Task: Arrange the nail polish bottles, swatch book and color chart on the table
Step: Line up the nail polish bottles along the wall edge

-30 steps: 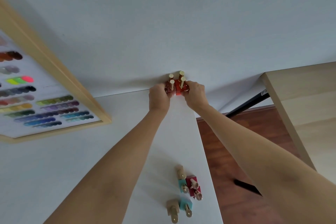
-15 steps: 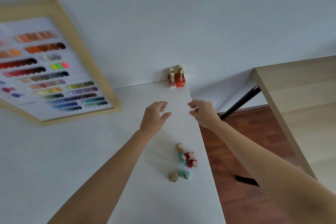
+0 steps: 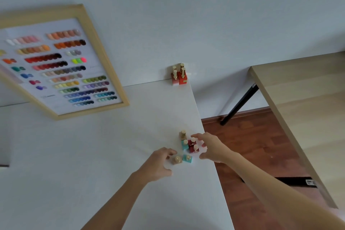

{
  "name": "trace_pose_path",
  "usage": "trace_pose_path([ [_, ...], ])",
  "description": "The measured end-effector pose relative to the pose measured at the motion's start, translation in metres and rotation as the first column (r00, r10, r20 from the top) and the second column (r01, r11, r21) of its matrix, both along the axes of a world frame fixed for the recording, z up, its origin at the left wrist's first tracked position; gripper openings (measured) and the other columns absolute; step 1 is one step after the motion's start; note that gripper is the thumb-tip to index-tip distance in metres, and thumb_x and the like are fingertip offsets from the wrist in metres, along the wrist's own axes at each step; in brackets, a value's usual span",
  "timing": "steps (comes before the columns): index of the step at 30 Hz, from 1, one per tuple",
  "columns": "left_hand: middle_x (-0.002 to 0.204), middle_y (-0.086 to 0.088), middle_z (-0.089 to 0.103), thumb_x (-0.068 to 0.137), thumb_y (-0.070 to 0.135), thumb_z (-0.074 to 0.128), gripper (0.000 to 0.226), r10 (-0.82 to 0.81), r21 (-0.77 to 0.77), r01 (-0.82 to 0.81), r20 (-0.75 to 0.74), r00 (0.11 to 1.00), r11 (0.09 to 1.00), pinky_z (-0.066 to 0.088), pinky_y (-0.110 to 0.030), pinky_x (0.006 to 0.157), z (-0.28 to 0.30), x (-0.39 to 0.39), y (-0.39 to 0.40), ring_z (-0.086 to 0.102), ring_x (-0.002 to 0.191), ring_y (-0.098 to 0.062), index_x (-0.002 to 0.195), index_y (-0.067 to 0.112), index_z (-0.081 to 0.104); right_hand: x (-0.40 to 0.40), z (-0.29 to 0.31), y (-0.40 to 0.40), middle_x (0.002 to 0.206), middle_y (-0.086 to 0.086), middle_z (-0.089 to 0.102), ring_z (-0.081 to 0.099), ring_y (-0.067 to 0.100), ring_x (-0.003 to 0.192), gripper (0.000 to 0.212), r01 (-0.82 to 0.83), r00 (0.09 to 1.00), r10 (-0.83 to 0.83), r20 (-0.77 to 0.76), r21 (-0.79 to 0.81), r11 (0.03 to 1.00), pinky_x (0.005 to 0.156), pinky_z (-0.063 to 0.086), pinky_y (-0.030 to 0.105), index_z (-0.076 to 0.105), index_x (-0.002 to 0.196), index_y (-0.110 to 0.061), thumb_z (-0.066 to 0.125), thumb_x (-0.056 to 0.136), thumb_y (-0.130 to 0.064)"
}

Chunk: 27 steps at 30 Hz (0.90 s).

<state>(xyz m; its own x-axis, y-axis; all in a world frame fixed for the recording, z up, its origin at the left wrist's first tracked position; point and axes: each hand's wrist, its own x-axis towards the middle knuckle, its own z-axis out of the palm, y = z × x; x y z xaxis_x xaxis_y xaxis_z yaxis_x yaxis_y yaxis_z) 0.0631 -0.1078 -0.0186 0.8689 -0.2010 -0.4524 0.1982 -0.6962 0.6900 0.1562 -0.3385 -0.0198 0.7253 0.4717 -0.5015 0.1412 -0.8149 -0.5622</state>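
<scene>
Six small bottles (image 3: pixel 187 147) between two spread grips — left hand (image 3: pixel 160 162), right hand (image 3: pixel 211 147) — neither pinching any

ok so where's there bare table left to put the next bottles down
The widest bare stretch of the white table lies left of the left hand, below the framed color chart. Another free strip runs along the right edge between the red bottles at the far corner and the mixed bottle cluster. It is crowded around that cluster, where both hands, including the right hand, close in.

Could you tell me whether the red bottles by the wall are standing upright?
Upright: the red bottles stand with gold caps pointing up.
</scene>
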Motion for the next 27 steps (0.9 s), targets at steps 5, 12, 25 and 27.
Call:
trace_pose_path([
  [5,0.103,0.005,0.063,0.067,0.030,0.079,0.042,0.051,0.042,-0.055,0.103,0.993,0.998,0.051,-0.028,0.085,-0.002,-0.011,-0.018,0.061,0.091,-0.009,0.105,0.023,0.062,-0.010,-0.005,0.008,0.110,0.001,0.052,0.053,0.018,0.099,0.061,0.031,0.997,-0.033,0.066,0.035,0.999,0.085,0.046,0.029,0.048,0.125,-0.033,0.077,0.072,-0.023],
  [12,0.092,-0.002,0.064,0.079,0.023,0.070,0.018,0.058,0.116,-0.085,0.222,0.973,0.990,0.054,-0.035,0.077,0.000,0.007,-0.008,0.064,0.084,-0.017,0.094,0.016,0.063,-0.014,-0.008,0.007,0.105,0.002,0.053,0.055,0.019,0.095,0.044,0.085,0.987,-0.095,0.126,0.081,0.993,0.083,0.046,0.028,0.055,0.117,-0.028,0.072,0.077,-0.026],
  [25,0.119,-0.002,0.047,0.071,0.001,0.075,0.089,-0.234,0.148,0.216,0.118,0.965,0.965,0.050,-0.035,0.088,0.004,0.090,-0.004,0.056,0.095,-0.021,0.142,0.035,0.033,-0.017,-0.013,0.004,0.105,0.003,0.053,0.054,0.018,0.090,0.046,0.173,0.969,-0.192,0.159,0.122,0.977,0.078,0.044,0.023,0.056,0.120,-0.023,0.072,0.078,-0.017],
  [27,0.126,0.002,0.044,0.069,0.001,0.076,0.088,-0.327,0.182,0.307,0.091,0.941,0.934,0.050,-0.035,0.090,0.005,0.098,-0.005,0.057,0.099,-0.021,0.139,0.039,0.038,-0.016,-0.014,0.005,0.108,0.001,0.052,0.052,0.015,0.090,0.048,0.181,0.966,-0.201,0.162,0.131,0.975,0.078,0.043,0.021,0.056,0.121,-0.023,0.073,0.077,-0.015],
])
